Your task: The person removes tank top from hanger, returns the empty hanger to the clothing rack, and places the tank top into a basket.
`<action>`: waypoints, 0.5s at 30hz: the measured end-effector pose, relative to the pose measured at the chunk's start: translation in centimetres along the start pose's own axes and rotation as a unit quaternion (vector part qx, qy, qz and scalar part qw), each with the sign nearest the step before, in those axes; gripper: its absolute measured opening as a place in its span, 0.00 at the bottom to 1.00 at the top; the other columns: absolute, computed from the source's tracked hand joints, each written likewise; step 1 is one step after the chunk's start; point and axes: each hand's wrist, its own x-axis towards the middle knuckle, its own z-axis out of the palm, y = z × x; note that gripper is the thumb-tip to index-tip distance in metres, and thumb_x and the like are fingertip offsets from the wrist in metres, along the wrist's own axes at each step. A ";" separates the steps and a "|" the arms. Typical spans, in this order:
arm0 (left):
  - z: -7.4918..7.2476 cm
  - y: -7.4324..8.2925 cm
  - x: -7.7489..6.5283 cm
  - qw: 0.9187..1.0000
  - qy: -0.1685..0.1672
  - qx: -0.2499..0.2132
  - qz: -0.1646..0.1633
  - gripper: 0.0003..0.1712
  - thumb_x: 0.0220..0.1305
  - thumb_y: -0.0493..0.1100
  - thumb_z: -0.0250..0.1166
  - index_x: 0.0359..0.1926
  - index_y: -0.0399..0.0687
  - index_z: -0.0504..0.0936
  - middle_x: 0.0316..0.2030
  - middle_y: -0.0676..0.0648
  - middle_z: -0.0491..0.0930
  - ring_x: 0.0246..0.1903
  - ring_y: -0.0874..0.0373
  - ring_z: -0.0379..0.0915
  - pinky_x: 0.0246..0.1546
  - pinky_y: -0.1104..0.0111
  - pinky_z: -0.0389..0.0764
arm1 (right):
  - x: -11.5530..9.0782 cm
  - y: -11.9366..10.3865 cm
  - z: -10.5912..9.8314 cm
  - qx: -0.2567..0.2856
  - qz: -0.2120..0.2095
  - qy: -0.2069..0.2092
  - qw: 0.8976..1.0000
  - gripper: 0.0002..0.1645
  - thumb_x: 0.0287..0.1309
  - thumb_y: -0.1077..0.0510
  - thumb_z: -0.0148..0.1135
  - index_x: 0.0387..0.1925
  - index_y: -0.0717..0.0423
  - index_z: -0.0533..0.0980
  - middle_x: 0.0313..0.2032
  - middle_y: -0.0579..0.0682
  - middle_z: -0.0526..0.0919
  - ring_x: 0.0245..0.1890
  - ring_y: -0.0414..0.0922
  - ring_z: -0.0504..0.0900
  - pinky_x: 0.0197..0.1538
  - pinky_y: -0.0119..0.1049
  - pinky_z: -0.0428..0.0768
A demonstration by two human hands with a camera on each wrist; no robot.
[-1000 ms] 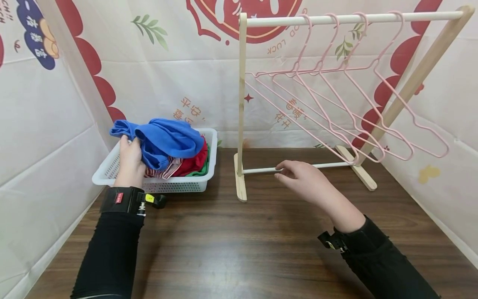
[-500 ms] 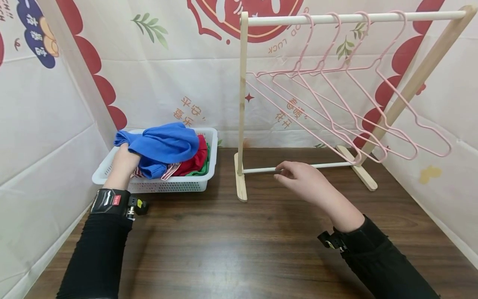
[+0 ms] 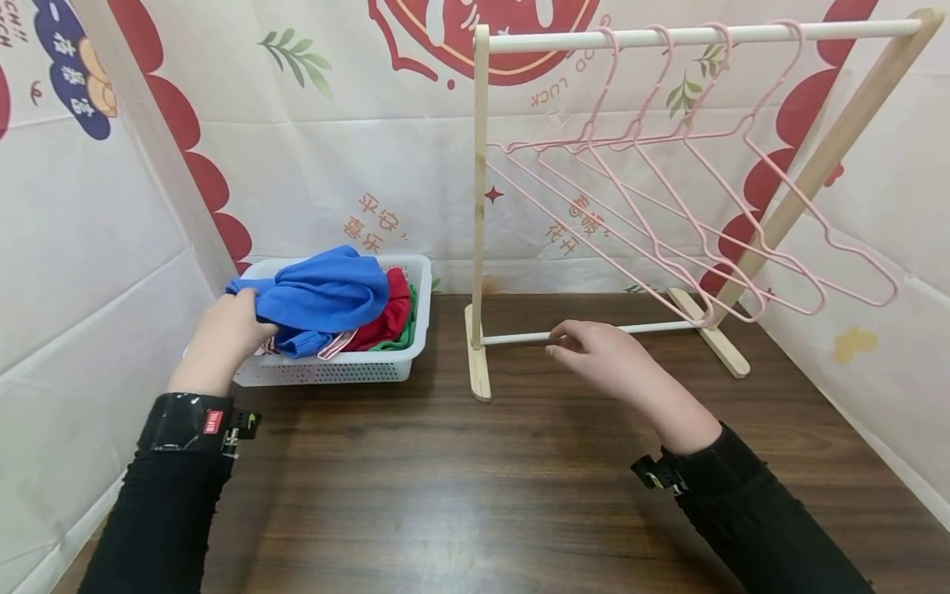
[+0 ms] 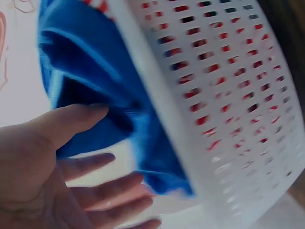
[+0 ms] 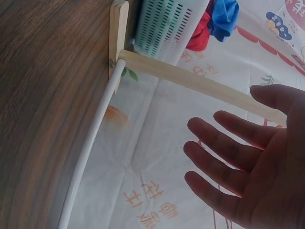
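Observation:
A crumpled blue garment [image 3: 326,289] lies on top of the clothes in the white basket [image 3: 326,374]. My left hand [image 3: 226,330] is at the basket's left side, against the garment's left end. In the left wrist view the fingers of this left hand [image 4: 62,176] are spread and nearly straight, with the thumb over the blue cloth; whether the thumb touches it I cannot tell. My right hand [image 3: 604,355] hovers by the rack's lower bar [image 3: 519,338], holding nothing. Its fingers look loosely extended in the right wrist view.
A wooden rack [image 3: 481,206] with a white top rail [image 3: 549,41] stands on the right. Several pink hangers [image 3: 653,231] hang from it. Red [image 3: 382,326], green [image 3: 397,338] and striped clothes [image 3: 337,342] lie under the blue one. Printed cloth walls [image 3: 334,165] enclose the brown table [image 3: 445,478].
My left hand has moved left and down toward the basket's left edge. The raised blue garment has sunk onto the pile, and the left fingers have loosened. The right hand stays put.

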 end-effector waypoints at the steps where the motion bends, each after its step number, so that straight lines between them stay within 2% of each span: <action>1: -0.1 0.1 -0.4 1.000 -0.001 0.004 0.009 0.39 0.64 0.43 0.61 0.64 0.18 0.57 0.57 0.18 0.62 0.54 0.25 0.60 0.54 0.35 0.65 | 0.1 0.0 0.0 -0.001 0.000 0.000 1.000 0.23 0.68 0.43 0.54 0.53 0.54 0.78 0.41 0.49 0.83 0.44 0.49 0.80 0.47 0.50 0.75; 5: -0.4 1.4 -1.0 0.998 0.010 0.038 0.039 0.42 0.63 0.43 0.66 0.65 0.19 0.56 0.58 0.19 0.62 0.57 0.24 0.58 0.57 0.36 0.62 | 0.2 0.1 -0.1 0.002 -0.001 0.001 1.000 0.25 0.68 0.42 0.54 0.54 0.56 0.77 0.43 0.50 0.84 0.46 0.50 0.81 0.48 0.52 0.75; 8: -0.5 2.4 -1.4 0.998 0.021 0.050 0.044 0.43 0.61 0.44 0.68 0.65 0.19 0.57 0.57 0.19 0.63 0.57 0.24 0.59 0.57 0.36 0.62 | 0.3 0.1 -0.2 0.005 0.000 0.002 1.000 0.25 0.68 0.42 0.53 0.54 0.56 0.77 0.43 0.51 0.84 0.46 0.50 0.81 0.48 0.52 0.75; 15: -0.4 4.5 -2.0 0.996 0.030 0.045 0.065 0.44 0.61 0.47 0.68 0.67 0.26 0.59 0.59 0.22 0.64 0.58 0.26 0.60 0.53 0.33 0.64 | 0.5 0.0 -0.5 -0.002 0.000 0.017 1.000 0.24 0.67 0.41 0.54 0.53 0.53 0.78 0.41 0.50 0.83 0.45 0.49 0.80 0.47 0.50 0.75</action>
